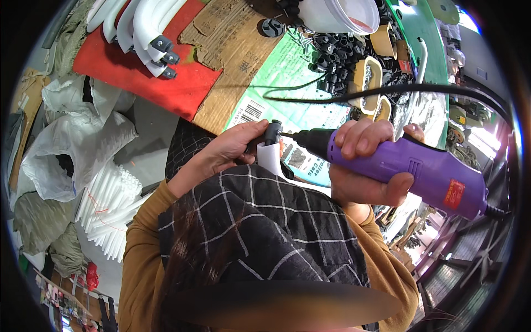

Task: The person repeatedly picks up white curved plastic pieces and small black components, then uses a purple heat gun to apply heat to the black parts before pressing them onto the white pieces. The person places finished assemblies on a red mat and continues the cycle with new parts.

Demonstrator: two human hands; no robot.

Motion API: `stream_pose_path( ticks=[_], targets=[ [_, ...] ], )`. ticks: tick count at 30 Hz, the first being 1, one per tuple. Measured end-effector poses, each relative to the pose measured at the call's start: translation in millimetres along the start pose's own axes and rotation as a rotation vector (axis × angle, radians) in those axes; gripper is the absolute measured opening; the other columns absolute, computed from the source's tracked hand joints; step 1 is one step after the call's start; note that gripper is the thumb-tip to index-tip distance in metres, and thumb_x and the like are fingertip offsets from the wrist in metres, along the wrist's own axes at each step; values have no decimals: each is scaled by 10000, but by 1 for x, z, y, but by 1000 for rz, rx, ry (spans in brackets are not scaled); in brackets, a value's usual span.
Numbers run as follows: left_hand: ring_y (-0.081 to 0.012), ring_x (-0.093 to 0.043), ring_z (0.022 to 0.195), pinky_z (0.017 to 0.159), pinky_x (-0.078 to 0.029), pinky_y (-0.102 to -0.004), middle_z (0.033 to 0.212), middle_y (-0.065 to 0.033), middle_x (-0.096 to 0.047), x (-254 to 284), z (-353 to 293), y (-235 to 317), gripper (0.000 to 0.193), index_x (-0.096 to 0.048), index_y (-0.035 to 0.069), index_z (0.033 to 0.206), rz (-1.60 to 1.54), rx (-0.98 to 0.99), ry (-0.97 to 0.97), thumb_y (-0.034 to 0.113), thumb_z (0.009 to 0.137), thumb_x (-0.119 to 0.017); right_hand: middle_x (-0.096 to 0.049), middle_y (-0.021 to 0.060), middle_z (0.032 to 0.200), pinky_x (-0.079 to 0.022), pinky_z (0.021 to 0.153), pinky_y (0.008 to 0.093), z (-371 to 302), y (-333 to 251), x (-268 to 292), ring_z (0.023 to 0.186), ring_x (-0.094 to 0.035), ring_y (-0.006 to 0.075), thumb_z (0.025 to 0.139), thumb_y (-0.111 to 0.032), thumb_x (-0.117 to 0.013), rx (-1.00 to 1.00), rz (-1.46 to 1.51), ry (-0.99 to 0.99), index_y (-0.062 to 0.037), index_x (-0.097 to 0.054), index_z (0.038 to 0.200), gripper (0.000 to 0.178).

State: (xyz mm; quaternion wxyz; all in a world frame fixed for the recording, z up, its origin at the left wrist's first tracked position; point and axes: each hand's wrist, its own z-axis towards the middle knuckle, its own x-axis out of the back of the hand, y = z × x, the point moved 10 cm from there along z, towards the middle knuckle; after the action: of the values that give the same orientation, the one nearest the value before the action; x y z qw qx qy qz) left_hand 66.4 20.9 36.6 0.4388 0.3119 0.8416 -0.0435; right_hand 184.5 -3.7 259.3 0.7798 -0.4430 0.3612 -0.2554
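Note:
My left hand point(235, 145) is closed around a black plastic end fitting point(272, 133), its thumb lying along the side. The fitting sits on the upper end of a white curved tube point(269, 158), whose lower part runs down in front of the checked apron. In my right hand point(354, 180) is a purple electric screwdriver point(426, 171), held level with fingers wrapped round its body. Its thin bit points left and meets the side of the fitting, where a screw head cannot be made out. A black cord trails from the tool's rear end.
Finished-looking white curved tubes point(149, 33) with black ends lie on a red sheet point(133, 77). Black fittings point(337, 61), loose screws, beige scoops point(368, 77) and a white bucket point(343, 14) crowd the table. Another black cable point(409, 89) crosses above. White tubes point(110, 205) and sacks stand left.

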Motion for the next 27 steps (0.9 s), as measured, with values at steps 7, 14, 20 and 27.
stream_pose_path(
  ticks=[7, 14, 20, 27],
  targets=[
    [-59, -602, 645, 392, -329, -144, 930, -82, -671, -5, 1, -2, 421, -534, 49, 1125, 126, -42, -106, 390, 1003, -320, -503, 76, 709, -431, 559, 341, -1, -1, -5, 553, -493, 173, 822, -548, -522, -15, -105, -53, -125, -360, 1253, 626],
    [-35, -587, 620, 398, -328, -144, 889, -70, -676, -8, 1, -3, 454, -550, 53, 1103, 216, -76, -170, 414, 1002, -295, -501, 79, 686, -446, 523, 340, -2, -1, -12, 526, -493, 173, 822, -576, -491, -1, -86, -105, -100, -344, 1260, 664],
    [-51, -542, 561, 454, -396, -167, 841, -71, -667, -14, -6, 5, 408, -568, 41, 1022, 76, -78, -67, 389, 994, -357, -490, 57, 729, -425, 611, 320, 6, -12, 7, 608, -497, 160, 810, -588, -490, -67, 64, -70, -97, -461, 1185, 618],
    [-158, -613, 645, 592, -501, -274, 774, -88, -621, -49, -27, 19, 373, -539, 52, 1002, 39, -190, -99, 417, 926, -518, -623, 138, 856, -505, 644, 350, 24, 109, 129, 760, -631, 226, 731, -185, -727, -323, -803, 220, -65, -382, 1172, 572]
  ],
)
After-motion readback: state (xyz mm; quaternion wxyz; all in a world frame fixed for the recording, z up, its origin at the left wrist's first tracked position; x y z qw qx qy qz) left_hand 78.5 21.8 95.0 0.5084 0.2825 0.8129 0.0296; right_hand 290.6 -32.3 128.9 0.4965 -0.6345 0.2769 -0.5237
